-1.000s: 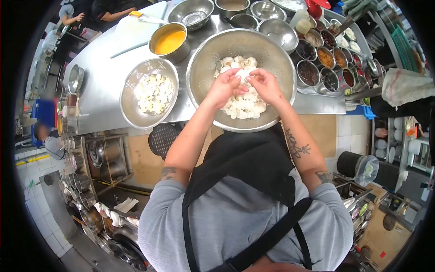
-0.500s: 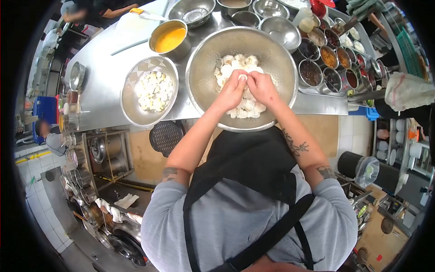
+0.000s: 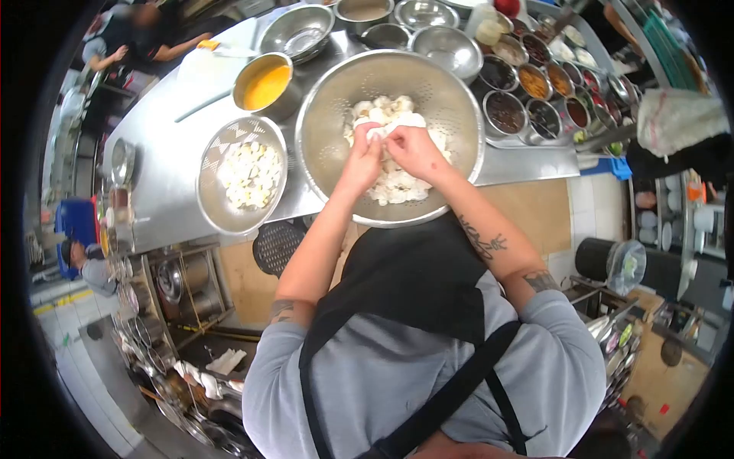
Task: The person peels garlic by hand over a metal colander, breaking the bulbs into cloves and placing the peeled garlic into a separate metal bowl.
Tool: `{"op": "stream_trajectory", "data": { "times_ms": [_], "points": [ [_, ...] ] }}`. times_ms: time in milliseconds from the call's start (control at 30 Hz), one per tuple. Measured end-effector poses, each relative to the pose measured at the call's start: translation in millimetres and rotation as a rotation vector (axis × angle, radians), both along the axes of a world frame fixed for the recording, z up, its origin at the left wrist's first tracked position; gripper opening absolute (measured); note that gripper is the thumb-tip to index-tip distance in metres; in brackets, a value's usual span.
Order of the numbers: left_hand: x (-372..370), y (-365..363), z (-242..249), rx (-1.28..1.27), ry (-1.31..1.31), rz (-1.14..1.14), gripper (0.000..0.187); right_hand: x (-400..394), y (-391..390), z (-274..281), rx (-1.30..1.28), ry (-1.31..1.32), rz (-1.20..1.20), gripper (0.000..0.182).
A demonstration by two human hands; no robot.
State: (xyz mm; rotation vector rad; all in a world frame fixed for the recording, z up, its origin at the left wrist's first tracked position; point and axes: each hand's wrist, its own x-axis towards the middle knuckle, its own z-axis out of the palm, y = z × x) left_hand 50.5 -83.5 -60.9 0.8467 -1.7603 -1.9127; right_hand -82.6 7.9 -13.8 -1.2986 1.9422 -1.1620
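A large perforated metal bowl (image 3: 317, 145) stands at the counter's front edge, with many whitish pieces (image 3: 399, 186) that look like garlic in it. Above them my left hand (image 3: 362, 157) and my right hand (image 3: 414, 150) meet fingertip to fingertip. Both are closed around a small white piece, mostly covered by the fingers. To the left, a smaller colander (image 3: 208, 180) contains pale pieces (image 3: 251, 174).
A pot of orange-yellow liquid (image 3: 267, 86) and a metal bowl (image 3: 298, 32) stand behind the colander. Several containers of sauces and seasonings, one dark (image 3: 505, 112), fill the right side. Other people (image 3: 145, 38) are at the far left.
The whole view has shifted, so the bowls appear farther left. My hands remain together over the large bowl, with slightly changed finger positions. Another person's hand now shows at the upper left.
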Motion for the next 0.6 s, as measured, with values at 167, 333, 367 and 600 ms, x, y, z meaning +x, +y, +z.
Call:
{"op": "stream_trajectory", "data": {
  "times_ms": [167,333,367,600],
  "points": [
    [4,2,28,-0.030,-0.028,0.000,0.029,0,3,-10,0.020,0.022,0.032,0.023],
    [5,2,29,0.052,-0.013,0.001,0.029,1,3,-10,0.084,-0.364,-0.006,0.024],
    [5,2,29,0.066,-0.014,-0.004,0.029,1,4,-9,0.071,-0.402,-0.026,0.024],
    [4,4,6,-0.213,-0.076,-0.003,0.037,1,7,-10,0.056,-0.011,0.004,0.020]
  ]
}}
